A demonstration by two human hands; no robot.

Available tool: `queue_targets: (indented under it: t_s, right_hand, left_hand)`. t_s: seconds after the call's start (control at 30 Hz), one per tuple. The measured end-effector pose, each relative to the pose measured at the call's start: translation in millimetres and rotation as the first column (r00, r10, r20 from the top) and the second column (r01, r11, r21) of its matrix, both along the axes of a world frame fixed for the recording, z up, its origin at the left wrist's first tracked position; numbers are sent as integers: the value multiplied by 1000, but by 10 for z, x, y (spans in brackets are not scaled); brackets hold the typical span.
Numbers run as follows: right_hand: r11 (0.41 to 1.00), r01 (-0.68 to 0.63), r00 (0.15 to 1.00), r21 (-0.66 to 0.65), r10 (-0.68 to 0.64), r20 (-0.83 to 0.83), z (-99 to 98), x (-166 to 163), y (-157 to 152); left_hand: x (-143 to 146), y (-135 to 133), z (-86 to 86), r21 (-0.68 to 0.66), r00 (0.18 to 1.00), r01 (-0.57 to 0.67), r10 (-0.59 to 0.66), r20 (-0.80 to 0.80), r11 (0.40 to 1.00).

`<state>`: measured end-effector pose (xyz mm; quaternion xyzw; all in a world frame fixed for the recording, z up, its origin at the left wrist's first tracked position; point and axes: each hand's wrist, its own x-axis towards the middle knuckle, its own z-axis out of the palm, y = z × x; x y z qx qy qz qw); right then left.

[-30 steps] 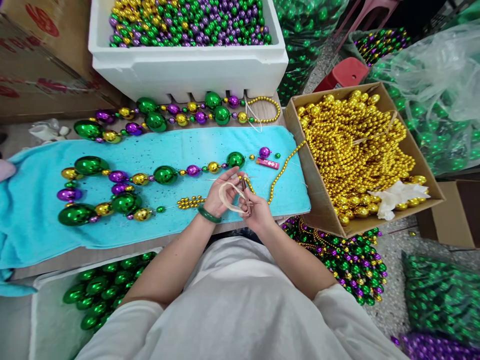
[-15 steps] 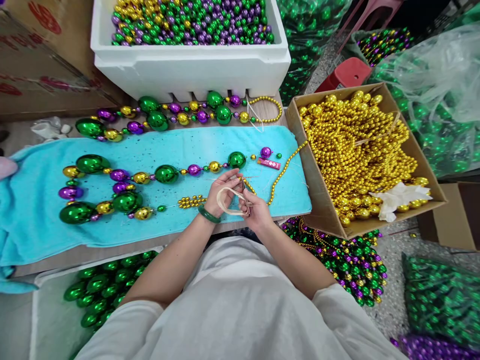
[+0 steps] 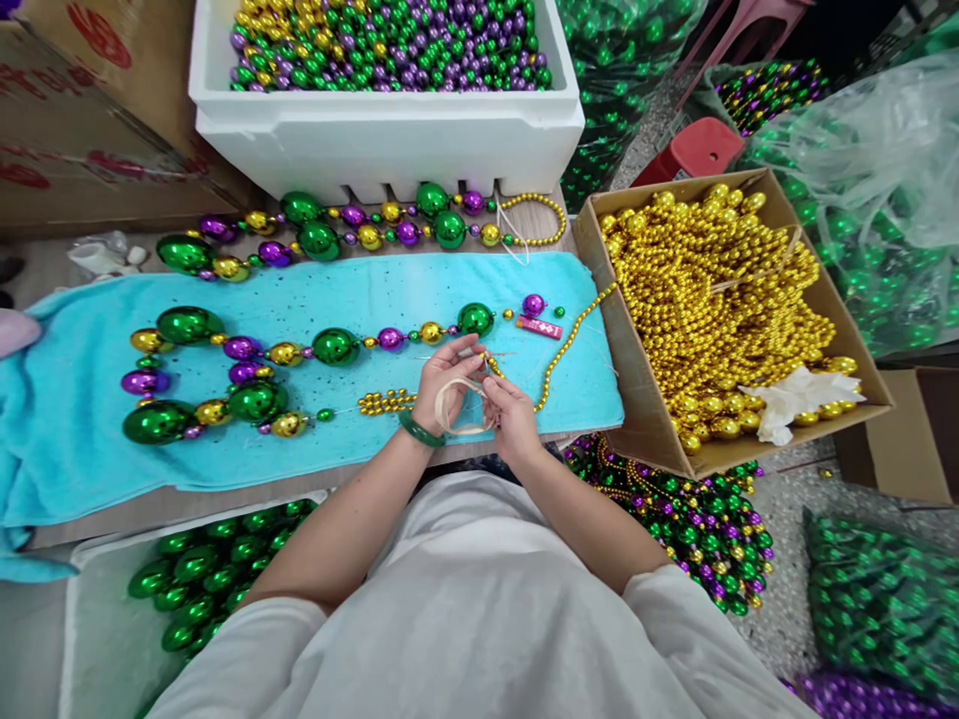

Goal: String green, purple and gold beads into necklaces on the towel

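My left hand, wearing a green bangle, pinches a gold bead chain near its end. The chain runs right to the cardboard box. My right hand is closed beside it, fingertips almost meeting the left ones. Out of the right hand juts a tool with a cream loop, its thin tip at the beads; its exact kind is unclear. Just left lie short gold bead strands. A necklace of big green, purple and gold beads curves across the blue towel.
Gold bead strands fill the cardboard box at right. A white foam box of small beads stands behind another bead necklace. A pink lighter-like object and a purple bead lie nearby. Green beads sit below left.
The cream-looped tool has turned slightly within my right hand, and its loop sits a little lower. Both hands stay close together at the chain. The whole view has shifted slightly.
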<state>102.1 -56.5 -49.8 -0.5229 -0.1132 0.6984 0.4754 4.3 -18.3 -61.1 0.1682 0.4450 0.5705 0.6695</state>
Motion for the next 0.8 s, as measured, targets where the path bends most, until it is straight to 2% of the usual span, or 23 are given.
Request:
queue_targets:
  t_s: [0.4, 0.53, 0.63, 0.73, 0.8]
  right_hand:
    - [999, -14, 1000, -39, 13, -15, -15, 20, 39]
    - [994, -52, 998, -99, 48, -33, -82, 41, 67]
    - [990, -113, 993, -85, 111, -29, -103, 39, 49]
    - [976, -217, 974, 13, 215, 70, -63, 98, 11]
    - [957, -264, 934, 119, 222, 281, -18, 242, 10]
  left_hand:
    - [-6, -20, -4, -11, 1000, 8, -8, -12, 1000]
    - [-22, -27, -35, -22, 1000, 30, -30, -9, 999]
    - [-47, -22, -59, -30, 999, 22, -23, -25, 999]
    - [-97, -7, -65, -15, 991, 15, -16, -132, 1000]
    - [-140, 2, -60, -4, 960, 39, -39, -276, 999]
